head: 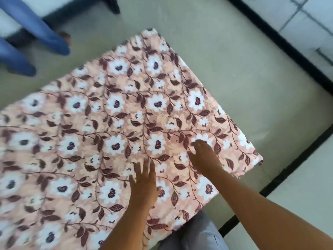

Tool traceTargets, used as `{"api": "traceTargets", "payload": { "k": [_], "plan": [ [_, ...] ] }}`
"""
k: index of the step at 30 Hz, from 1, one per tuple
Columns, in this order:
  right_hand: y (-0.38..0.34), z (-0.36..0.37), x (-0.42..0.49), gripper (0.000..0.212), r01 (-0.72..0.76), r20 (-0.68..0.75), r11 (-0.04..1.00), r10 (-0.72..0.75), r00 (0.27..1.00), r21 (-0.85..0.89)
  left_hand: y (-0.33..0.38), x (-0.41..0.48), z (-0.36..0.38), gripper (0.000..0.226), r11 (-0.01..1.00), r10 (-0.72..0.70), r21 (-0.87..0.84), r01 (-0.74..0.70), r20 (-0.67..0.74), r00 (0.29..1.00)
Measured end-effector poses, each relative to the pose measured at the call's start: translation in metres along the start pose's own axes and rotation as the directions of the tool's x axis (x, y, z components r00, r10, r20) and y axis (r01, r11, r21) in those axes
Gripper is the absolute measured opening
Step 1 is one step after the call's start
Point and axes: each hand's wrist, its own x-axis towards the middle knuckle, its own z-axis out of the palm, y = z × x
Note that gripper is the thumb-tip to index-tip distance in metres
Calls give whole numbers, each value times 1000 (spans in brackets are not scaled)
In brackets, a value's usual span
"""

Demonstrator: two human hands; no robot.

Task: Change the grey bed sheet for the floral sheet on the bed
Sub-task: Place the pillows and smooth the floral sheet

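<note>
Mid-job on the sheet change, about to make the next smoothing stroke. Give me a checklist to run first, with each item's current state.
1. Floral sheet covers the visible bed top: ok.
2. Left hand lies flat on the sheet, fingers straight, holding nothing: ok.
3. Right hand rests on the sheet, holding nothing: ok.
4. Right corner is covered: ok. Whether it is tucked under: cannot tell.
5. Wrinkles in the blurred left part of the sheet: cannot tell.
6. Person in blue trousers stands apart from the bed: ok.
</note>
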Motion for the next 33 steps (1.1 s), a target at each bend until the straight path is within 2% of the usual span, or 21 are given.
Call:
{"api": "traceTargets", "payload": {
  "k": [5, 8, 13, 16, 21, 26, 28, 33],
  "plan": [
    [-116, -65, -12, 57, 276, 49, 936, -272, 961, -216, -53, -52, -76, 92, 964, -229, -176, 198, -182, 956],
    [-182, -89, -33, 62, 429, 109, 842, -418, 902, -327, -82, -96, -104, 90, 923, -340, -275, 270, -251, 906],
    [-269, -81, -84, 68, 643, 215, 584, -635, 742, -494, -125, -177, -119, 88, 824, -534, -381, 419, -279, 798],
    [-310, -66, -125, 68, 771, 303, 406, -750, 588, -492, -149, -232, -114, 89, 706, -677, -470, 530, -226, 701],
    [-344, -61, -172, 75, 859, 410, 205, -811, 418, -470, -164, -305, -99, 90, 499, -829, -576, 648, -98, 551],
    [-346, -80, -184, 82, 890, 491, 25, -827, 274, -455, -129, -338, -96, 93, 331, -903, -674, 661, -23, 429],
    [-336, -88, -186, 82, 897, 517, 4, -816, 258, -442, -108, -341, -93, 94, 286, -907, -708, 646, 17, 420],
    [-308, -103, -182, 85, 904, 554, 2, -789, 265, -428, -72, -339, -94, 95, 287, -902, -724, 627, 16, 432]
  ]
}}
